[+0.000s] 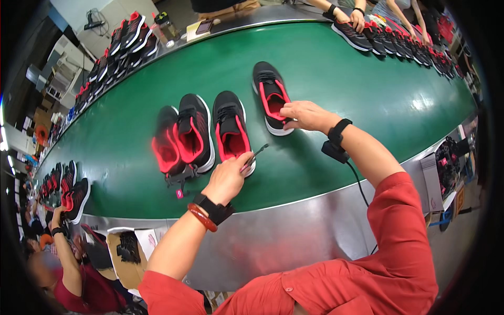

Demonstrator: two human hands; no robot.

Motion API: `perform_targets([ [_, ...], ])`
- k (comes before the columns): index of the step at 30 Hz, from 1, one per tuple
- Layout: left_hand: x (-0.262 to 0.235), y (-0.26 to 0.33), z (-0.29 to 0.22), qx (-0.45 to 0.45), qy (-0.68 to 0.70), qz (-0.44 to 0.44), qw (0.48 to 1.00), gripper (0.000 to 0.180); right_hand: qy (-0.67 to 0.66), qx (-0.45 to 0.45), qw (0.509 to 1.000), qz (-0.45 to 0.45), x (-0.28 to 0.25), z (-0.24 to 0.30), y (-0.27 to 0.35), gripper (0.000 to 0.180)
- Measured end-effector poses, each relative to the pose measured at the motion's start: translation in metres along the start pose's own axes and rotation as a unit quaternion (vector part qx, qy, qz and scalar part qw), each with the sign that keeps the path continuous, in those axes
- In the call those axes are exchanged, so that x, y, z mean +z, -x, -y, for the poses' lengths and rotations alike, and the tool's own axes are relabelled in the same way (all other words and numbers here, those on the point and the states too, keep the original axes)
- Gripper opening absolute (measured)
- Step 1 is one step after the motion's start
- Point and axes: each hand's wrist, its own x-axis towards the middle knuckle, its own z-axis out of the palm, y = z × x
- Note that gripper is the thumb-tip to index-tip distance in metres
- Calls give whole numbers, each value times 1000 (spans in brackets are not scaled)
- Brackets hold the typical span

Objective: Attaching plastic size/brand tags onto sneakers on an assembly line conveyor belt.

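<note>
My left hand [228, 179] is closed on a thin black plastic strip with a hooked end [261, 150], over the heel of a black sneaker [229, 118] with red lining and white sole. My right hand [308, 115] pinches the heel collar of another such sneaker [268, 79], standing to the right with its toe pointing away. Left of my left hand are two more sneakers, the nearer one [194, 126] sharp and the other [166, 139] blurred. A black plastic hanger [182, 176] with a pink tag [179, 193] sits at their heels.
The shoes stand on a green conveyor belt [315, 173] with a metal edge. Sneakers are piled at the far left [126, 39]; a row lines the far right [399, 44], where other people's hands work. An open box [127, 247] of black pieces is at lower left, beside another person.
</note>
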Motion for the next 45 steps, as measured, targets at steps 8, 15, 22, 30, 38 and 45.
perform_targets([
  [8,-13,-3,-10,-53,48,35,997,31,152,-116,980,-57,-8,65,10,34],
  [15,-17,2,-9,-65,29,39,997,31,170,-124,975,-69,0,86,-3,32],
  [22,-10,20,19,19,175,-50,983,39,120,-80,987,-65,10,104,-4,26],
  [30,-59,9,0,55,12,-171,984,43,-164,78,970,-164,44,115,50,58],
  [38,-5,-60,-28,-104,-90,56,989,61,-181,121,962,-166,96,146,117,29],
  [45,26,-81,-6,-282,-27,-27,959,39,-150,80,967,-192,107,155,111,9],
])
